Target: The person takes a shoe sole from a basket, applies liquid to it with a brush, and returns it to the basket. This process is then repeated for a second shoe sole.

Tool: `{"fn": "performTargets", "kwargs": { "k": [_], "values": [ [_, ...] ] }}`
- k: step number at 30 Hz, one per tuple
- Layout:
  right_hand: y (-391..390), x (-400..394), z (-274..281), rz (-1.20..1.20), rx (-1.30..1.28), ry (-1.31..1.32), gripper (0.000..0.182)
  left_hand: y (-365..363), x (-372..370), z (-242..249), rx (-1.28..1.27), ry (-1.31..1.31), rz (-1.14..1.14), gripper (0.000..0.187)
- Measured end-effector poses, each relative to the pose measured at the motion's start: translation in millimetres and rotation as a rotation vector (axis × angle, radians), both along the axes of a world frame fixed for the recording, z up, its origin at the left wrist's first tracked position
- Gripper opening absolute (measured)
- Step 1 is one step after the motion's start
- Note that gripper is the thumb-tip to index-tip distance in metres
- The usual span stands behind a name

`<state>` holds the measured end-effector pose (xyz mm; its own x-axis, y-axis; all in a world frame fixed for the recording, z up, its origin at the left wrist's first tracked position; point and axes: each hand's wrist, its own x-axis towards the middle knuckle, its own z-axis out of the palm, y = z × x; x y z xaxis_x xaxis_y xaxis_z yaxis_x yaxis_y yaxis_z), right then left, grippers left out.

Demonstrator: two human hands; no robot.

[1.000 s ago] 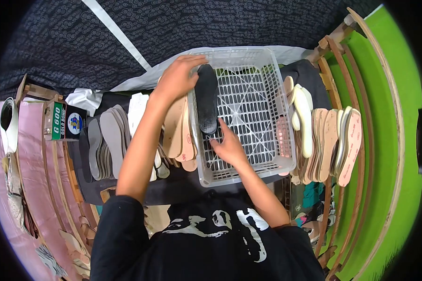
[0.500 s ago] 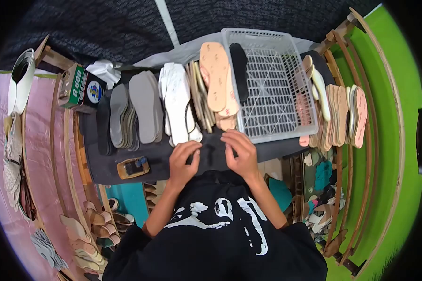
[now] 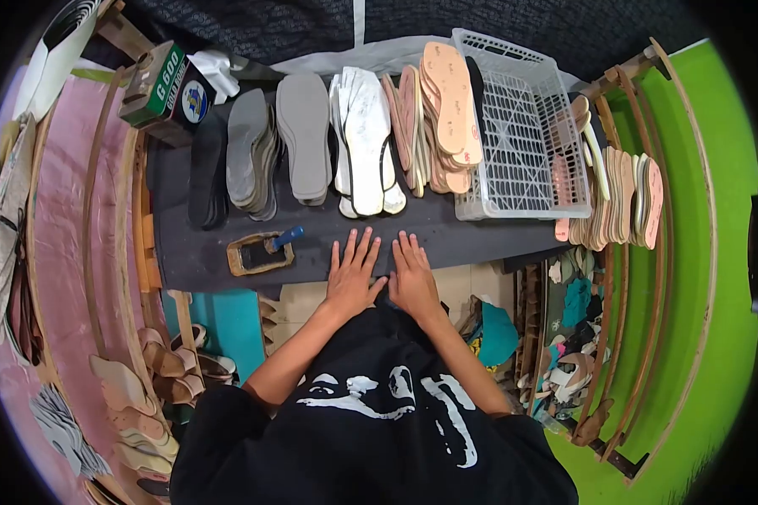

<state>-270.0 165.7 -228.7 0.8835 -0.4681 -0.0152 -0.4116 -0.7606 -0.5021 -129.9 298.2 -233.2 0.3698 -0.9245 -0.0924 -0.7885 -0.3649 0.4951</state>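
Note:
My left hand (image 3: 353, 273) lies flat at the front edge of the dark table (image 3: 480, 240), fingers spread and holding nothing. Beside it, my right hand (image 3: 412, 273) rests palm down, also empty, its fingers stretched toward the insoles. Just beyond my fingertips is a pile of white insoles (image 3: 365, 143). Grey insoles (image 3: 304, 135) stand in piles to its left, with black ones (image 3: 207, 172) at the far left. Pink and tan insoles (image 3: 446, 97) lie to the right, against a clear plastic basket (image 3: 526, 209). The thumbs are close together.
A wooden-framed tray (image 3: 261, 253) with a blue-handled tool (image 3: 288, 236) lies at the table's front left. A green and white can (image 3: 167, 93) stands at the back left. More insoles (image 3: 619, 194) line the right end. Wooden racks flank both sides.
Both hands have flattened and their fingers have straightened out. The view has shifted, so the insoles and basket appear farther right and higher. The blue-handled tool now leans over the tray's rim.

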Motion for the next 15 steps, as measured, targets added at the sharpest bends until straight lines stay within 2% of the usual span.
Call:
{"fn": "performTargets", "kwargs": {
  "k": [6,8,9,10,12,13,14,15],
  "values": [
    [-5.8,6.6,3.6,0.052,-0.038,-0.01,0.068,5.9,-9.3,10.7,0.023,-0.027,0.02,0.085],
    [-11.0,7.1,11.5,-0.01,0.076,-0.018,0.057,14.2,-13.7,14.7,-0.057,0.079,0.03,0.081],
    [-16.6,9.5,16.5,-0.036,0.13,-0.092,0.04,19.1,-15.5,21.5,-0.159,0.158,0.042,0.077],
    [-22.4,13.2,22.8,-0.029,0.145,-0.101,0.04,23.5,-16.1,28.7,-0.244,0.164,0.038,0.071],
    [-26.2,21.2,40.4,-0.118,0.466,-0.255,0.03,31.8,-15.1,49.3,-0.393,0.156,0.052,0.055],
    [-25.2,27.3,51.6,-0.089,0.412,-0.359,0.023,41.7,-14.8,53.5,-0.381,0.151,0.058,0.055],
    [-19.8,32.4,61.9,-0.079,0.419,-0.363,0.023,51.1,-12.6,57.2,-0.492,0.124,0.096,0.05],
    [-15.8,39.3,72.1,-0.121,0.569,-0.407,0.021,56.5,-6.5,63.0,-0.61,0.092,0.136,0.046]
  ]
}}
